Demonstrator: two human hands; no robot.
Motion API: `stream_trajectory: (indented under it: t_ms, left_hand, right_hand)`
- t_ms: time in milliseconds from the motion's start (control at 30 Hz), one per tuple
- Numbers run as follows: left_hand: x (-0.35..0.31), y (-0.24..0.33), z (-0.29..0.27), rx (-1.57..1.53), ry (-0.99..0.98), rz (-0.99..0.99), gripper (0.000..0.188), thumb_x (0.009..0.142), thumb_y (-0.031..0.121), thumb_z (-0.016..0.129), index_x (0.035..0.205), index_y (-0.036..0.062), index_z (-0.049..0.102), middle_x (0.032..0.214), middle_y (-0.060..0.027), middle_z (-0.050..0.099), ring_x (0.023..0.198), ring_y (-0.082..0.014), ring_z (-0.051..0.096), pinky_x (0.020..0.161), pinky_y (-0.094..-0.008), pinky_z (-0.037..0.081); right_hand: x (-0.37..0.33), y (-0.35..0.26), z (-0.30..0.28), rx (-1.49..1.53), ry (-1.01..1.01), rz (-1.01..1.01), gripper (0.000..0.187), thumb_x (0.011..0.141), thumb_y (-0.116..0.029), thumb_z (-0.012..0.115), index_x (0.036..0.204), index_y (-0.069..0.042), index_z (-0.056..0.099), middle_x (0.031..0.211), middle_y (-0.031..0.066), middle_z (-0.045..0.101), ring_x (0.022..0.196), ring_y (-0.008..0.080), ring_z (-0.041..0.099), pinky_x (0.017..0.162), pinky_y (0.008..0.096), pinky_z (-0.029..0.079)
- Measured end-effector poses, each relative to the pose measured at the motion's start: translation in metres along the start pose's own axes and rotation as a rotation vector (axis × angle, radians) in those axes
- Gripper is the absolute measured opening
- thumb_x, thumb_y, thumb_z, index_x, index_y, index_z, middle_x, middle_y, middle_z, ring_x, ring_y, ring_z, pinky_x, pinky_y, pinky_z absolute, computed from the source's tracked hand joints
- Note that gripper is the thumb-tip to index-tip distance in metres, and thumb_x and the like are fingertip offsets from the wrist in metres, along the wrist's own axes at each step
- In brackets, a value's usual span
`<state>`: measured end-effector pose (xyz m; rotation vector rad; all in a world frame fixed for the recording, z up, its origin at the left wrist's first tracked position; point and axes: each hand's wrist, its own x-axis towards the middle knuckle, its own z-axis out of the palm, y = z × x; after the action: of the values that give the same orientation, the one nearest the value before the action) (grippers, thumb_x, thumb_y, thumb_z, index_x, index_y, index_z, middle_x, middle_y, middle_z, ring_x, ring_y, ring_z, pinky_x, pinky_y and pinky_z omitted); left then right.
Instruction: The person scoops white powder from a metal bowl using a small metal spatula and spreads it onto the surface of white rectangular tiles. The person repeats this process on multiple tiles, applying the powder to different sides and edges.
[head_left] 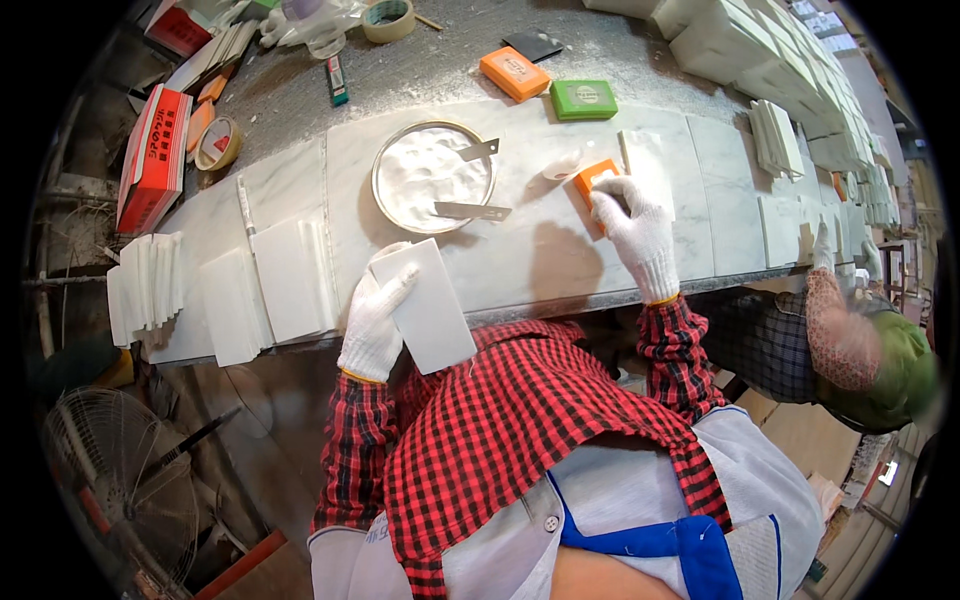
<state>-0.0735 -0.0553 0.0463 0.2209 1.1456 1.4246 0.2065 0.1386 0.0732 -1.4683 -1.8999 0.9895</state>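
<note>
In my gloved left hand [372,315] is a white rectangular stone tile [432,308], tilted, its lower end over my checked apron. My right hand [632,225], also in a white knit glove, has its fingers curled on an orange sanding block [596,176] above the marble slabs. Part of the block is hidden by the fingers. Just left of it lies a small whitish translucent piece [562,168]. A round tin [375,180] of white paste or powder holds two metal scrapers [470,211]. Right of the block lies a white tile strip [650,165].
White tiles [290,280] stand stacked at the left, with more stacks [745,45] at the right. Farther back are orange [514,74] and green [584,99] blocks, tape rolls [388,20] and a red box [153,160]. A co-worker [850,340] works at right; a fan [125,490] stands lower left.
</note>
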Motion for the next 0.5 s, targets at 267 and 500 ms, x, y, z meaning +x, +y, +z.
stream_trajectory:
  t_ms: [267,500]
  left_hand:
    - [-0.003,0.001,0.010,0.019,-0.020,-0.003,0.041,0.099,0.013,0.064,0.136,-0.0013,0.052,0.124,-0.0111,0.064,0.113,-0.0203,0.065,0.097,-0.0353,0.055]
    - [-0.002,-0.002,0.005,0.002,-0.026,-0.041,0.037,0.100,0.014,0.065,0.132,-0.0018,0.054,0.122,-0.0104,0.066,0.108,-0.0180,0.066,0.093,-0.0344,0.056]
  right_hand:
    - [0.039,0.020,0.018,-0.398,0.089,-0.273,0.047,0.081,-0.033,0.078,0.122,-0.013,0.071,0.119,0.0124,0.067,0.108,0.0313,0.062,0.093,0.0417,0.050]
    - [0.050,0.012,0.020,-0.335,0.004,-0.495,0.036,0.081,-0.025,0.078,0.112,-0.008,0.072,0.120,0.0130,0.066,0.111,0.0326,0.061,0.096,0.0426,0.049]
